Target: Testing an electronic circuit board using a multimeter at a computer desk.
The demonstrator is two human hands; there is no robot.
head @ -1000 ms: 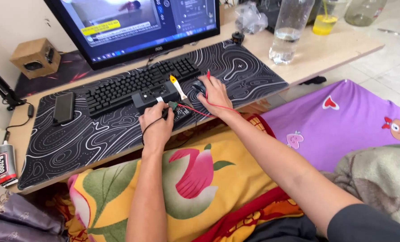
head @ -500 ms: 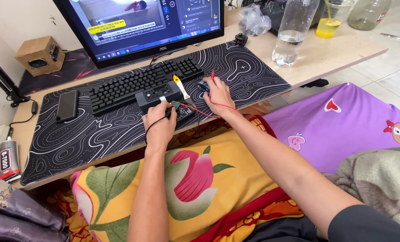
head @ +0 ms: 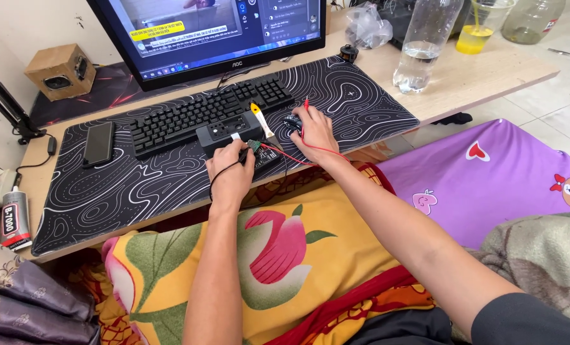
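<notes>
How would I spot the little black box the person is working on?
Find the black keyboard under the monitor. The black box lies against its front edge, right above the left hand. Unlike the flat phone farther left, it is chunky.

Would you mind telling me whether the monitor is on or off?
On: the monitor shows lit windows with a picture and coloured panels.

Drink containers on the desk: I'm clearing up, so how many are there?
3, all at the desk's far right: a clear water bottle, a plastic cup of yellow drink, and a glass jug, partly cropped.
</notes>
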